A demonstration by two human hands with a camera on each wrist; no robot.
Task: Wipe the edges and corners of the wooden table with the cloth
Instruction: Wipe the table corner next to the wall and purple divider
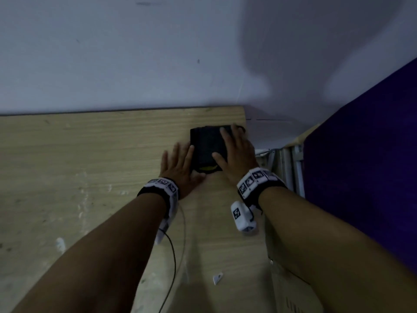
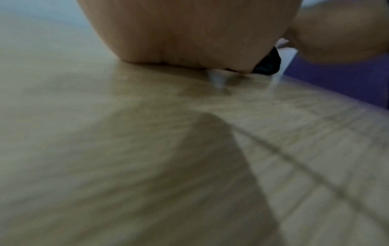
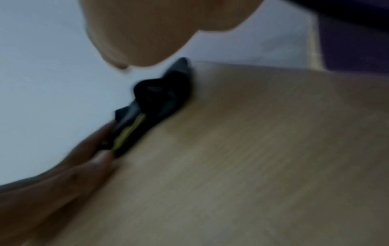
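A folded dark cloth (image 1: 206, 145) with a yellow patch at its near edge lies on the light wooden table (image 1: 90, 154), close to the far right corner. My right hand (image 1: 234, 152) lies flat on the cloth's right half, fingers straight, reaching toward the table's right edge. My left hand (image 1: 178, 163) rests flat on the wood just left of the cloth, fingers spread, touching its left side. In the right wrist view the bunched cloth (image 3: 160, 101) sits at the table edge with the left hand's fingers (image 3: 99, 149) beside it. The left wrist view shows a sliver of cloth (image 2: 267, 64) behind my palm.
A pale wall (image 1: 158, 53) runs along the table's far edge. A purple panel (image 1: 361, 166) stands to the right past a gap with a metal frame (image 1: 286, 163). A thin black cable (image 1: 172, 263) and a small white scrap (image 1: 217, 277) lie on the near tabletop.
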